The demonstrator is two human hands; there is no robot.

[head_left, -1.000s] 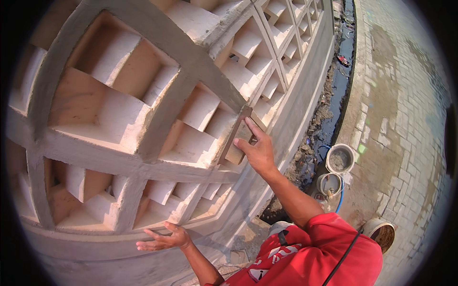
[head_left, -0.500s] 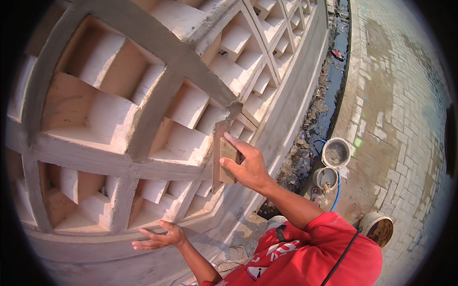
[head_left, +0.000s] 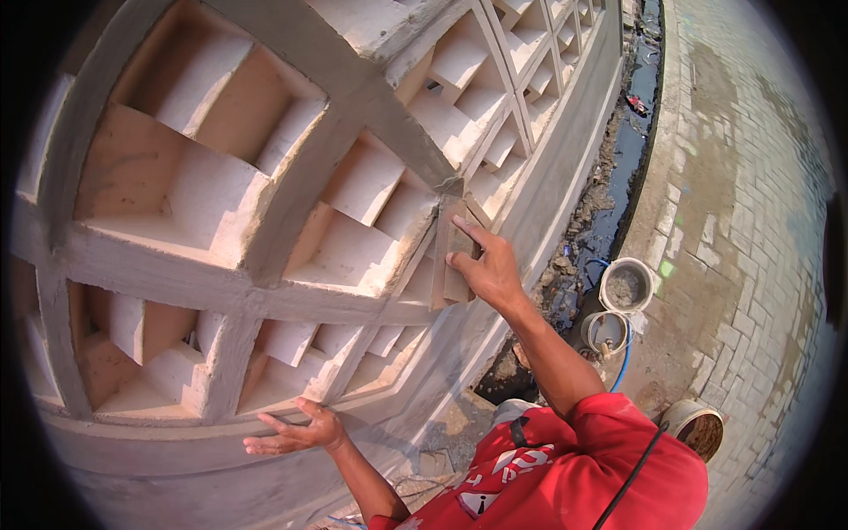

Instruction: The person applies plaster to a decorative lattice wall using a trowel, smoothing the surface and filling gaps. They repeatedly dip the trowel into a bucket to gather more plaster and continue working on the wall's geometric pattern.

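Note:
A wall [head_left: 367, 93] of grey cement ribs frames pale, stepped block openings on my left. Gripped by its block handle, a wooden float [head_left: 442, 252] is in my right hand [head_left: 495, 269]. The float's flat board stands edge-on against the outer rib, just below a rib junction. My right index finger stretches up along it, and the thumb lies on the near side. Lower down, my left hand [head_left: 300, 430] holds nothing; its fingers are spread beside the wall's bottom ledge [head_left: 177, 439]. Whether that hand touches the ledge, I cannot tell.
Between the wall's foot and the brick paving [head_left: 751, 256] runs a ditch [head_left: 623, 168] of dark water and rubble. Beside it stand a bucket [head_left: 626, 284] of grey mix and a second bucket [head_left: 606, 332] with a blue hose [head_left: 624, 367]. A stained bucket [head_left: 695, 428] lies tipped nearby.
My right hand has moved the float up and to the right along the rib, toward the junction. The left hand stays open in nearly the same place. The view has shifted slightly.

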